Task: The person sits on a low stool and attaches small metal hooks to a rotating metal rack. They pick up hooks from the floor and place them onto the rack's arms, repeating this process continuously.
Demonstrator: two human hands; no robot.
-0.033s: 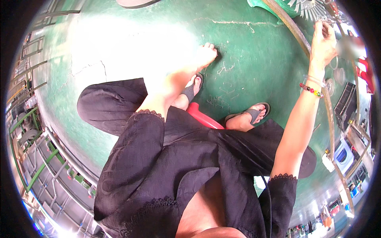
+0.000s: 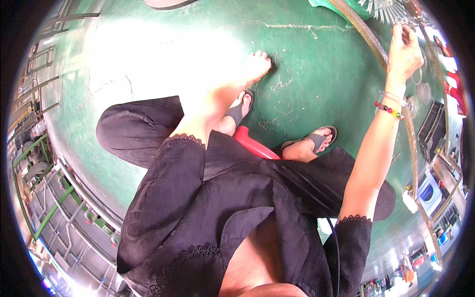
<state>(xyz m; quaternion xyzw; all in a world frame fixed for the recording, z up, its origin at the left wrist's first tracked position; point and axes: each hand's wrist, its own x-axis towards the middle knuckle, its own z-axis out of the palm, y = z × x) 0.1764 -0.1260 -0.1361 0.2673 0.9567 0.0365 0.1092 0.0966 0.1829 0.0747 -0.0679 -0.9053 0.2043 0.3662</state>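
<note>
My left hand (image 2: 259, 66) is stretched out over the green floor, its fingers curled together. Strong glare washes out part of it, and anything inside the fingers is hidden. At the upper right, my right hand (image 2: 404, 55) is raised with its fingers bent into a pinch. What it pinches, if anything, is too small to make out. Just beyond those fingertips is a ring of thin pale blades (image 2: 387, 9), cut off by the picture's top edge. A curved brown bar (image 2: 367, 37) runs past the right hand's left side.
A red plastic seat (image 2: 255, 144) shows between my sandalled feet. Thin pale scraps or marks (image 2: 279, 116) are scattered over the green floor (image 2: 326, 69). A dark crate (image 2: 430, 128) and a blue-white container (image 2: 427, 193) stand at the right. Metal pipe frames (image 2: 74, 213) line the left.
My right hand and wrist have shifted very slightly to the right. My left hand keeps nearly the same place and shape.
</note>
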